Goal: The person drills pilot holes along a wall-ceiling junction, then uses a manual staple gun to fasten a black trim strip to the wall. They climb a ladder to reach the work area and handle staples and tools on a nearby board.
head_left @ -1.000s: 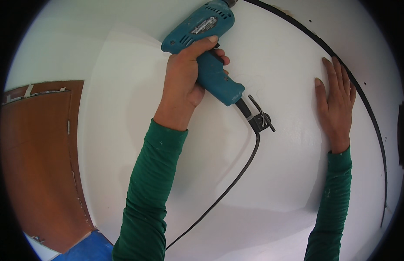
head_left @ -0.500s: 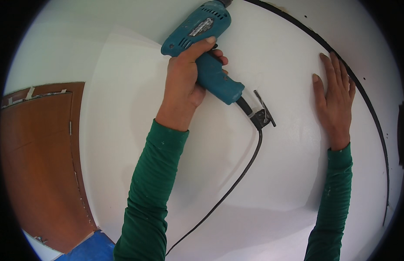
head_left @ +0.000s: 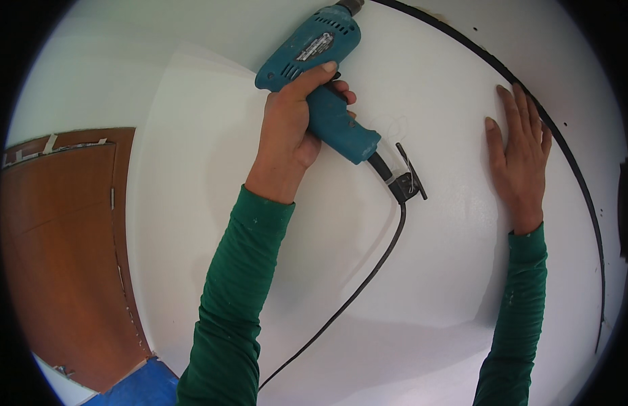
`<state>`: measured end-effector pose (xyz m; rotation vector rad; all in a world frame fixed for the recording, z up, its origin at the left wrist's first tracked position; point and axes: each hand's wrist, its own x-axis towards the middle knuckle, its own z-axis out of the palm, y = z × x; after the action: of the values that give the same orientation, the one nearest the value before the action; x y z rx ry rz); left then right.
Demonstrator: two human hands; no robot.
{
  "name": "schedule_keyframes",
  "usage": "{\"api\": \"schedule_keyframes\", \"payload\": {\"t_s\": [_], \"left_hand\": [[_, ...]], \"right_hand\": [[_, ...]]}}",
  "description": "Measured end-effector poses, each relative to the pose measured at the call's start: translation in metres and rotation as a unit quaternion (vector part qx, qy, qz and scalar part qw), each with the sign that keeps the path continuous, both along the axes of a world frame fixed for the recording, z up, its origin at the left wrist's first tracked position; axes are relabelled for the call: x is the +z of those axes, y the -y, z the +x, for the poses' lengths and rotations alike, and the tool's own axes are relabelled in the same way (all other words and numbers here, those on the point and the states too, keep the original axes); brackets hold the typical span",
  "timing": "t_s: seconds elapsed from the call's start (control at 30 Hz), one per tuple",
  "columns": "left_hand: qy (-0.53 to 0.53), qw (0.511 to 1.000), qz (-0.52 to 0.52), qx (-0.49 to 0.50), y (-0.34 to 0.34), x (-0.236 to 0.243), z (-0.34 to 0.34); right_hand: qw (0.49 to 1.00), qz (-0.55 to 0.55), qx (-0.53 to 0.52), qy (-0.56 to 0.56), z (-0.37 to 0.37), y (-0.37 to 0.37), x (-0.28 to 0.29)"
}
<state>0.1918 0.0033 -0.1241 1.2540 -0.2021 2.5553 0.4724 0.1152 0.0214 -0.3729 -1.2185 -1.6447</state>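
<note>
A teal corded power drill (head_left: 314, 47) is gripped in my left hand (head_left: 290, 125), its chuck pointing up past the top edge of the picture. The tip beyond the chuck is out of view. A black chuck key (head_left: 411, 170) is fastened to the cord near the drill's handle. My right hand (head_left: 522, 152) lies flat against the white wall panel (head_left: 435, 271), fingers stretched upward. Its fingertips touch or nearly touch the black strip (head_left: 564, 135) that curves along the panel's upper right edge.
The drill's black cord (head_left: 358, 291) hangs down and left behind my left forearm. A brown wooden door (head_left: 60, 257) in a brown frame stands at the left. Blue floor covering (head_left: 141, 386) lies at the lower left. Small dark holes dot the surface beyond the strip.
The drill sits very slightly lower and further right in the picture, so more of the chuck shows. My right hand stays pressed flat in nearly the same place.
</note>
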Motion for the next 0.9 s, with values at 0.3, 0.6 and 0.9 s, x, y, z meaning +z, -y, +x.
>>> {"api": "schedule_keyframes", "payload": {"t_s": [0.3,0.6,0.9], "left_hand": [[0.005,1.000,-0.002,0.004,-0.0010,0.0006,0.0034],[0.010,1.000,-0.009,0.001,-0.0008,0.0017,0.0030],[0.008,1.000,-0.003,0.004,-0.0022,0.0032,0.0045]], "right_hand": [[1.000,0.002,0.003,0.005,0.0011,0.0002,0.0004],[1.000,-0.003,0.006,0.006,0.0009,-0.0011,0.0021],[1.000,0.008,0.004,0.008,0.0011,-0.0026,0.0034]]}}
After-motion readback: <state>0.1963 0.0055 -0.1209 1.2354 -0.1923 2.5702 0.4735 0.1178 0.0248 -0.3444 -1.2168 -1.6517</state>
